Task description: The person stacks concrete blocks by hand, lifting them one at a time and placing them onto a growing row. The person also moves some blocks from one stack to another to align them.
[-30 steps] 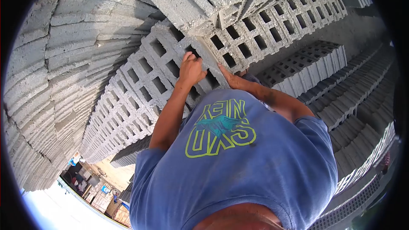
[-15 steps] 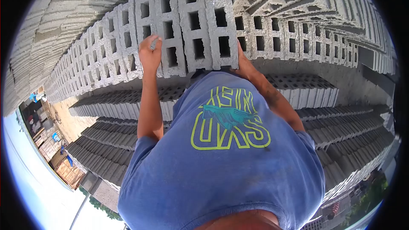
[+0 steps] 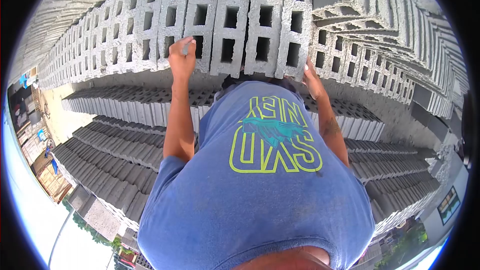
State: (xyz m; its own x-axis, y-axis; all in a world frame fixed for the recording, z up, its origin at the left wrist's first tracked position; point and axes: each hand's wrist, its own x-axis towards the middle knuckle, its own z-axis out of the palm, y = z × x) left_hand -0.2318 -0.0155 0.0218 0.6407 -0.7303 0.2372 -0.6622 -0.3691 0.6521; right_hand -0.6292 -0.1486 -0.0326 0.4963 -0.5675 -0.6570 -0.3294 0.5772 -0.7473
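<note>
A row of upright grey hollow concrete blocks point(image 3: 230, 30) stands in front of me, their holes facing up toward the camera. At its near edge, my left hand point(image 3: 182, 60) is closed with curled fingers, over the lower holes of two blocks. A small grey patch shows between its thumb and fingers; whether that is a held piece or part of a block, I cannot make out. My right hand point(image 3: 314, 82) lies at the near right corner of the end block point(image 3: 295, 25), fingers stretched out along its side. Part of that hand is hidden by the corner.
To the right, a lower row of blocks point(image 3: 350, 60) continues beneath stacked slabs of blocks point(image 3: 385, 0). Further block rows point(image 3: 120, 150) stand behind me on both sides. More stacked blocks point(image 3: 65, 25) rise at the far left.
The view has shifted, so the block row appears further right. The left hand now lies further left along the row. My right hand has slid down toward the end block's near corner.
</note>
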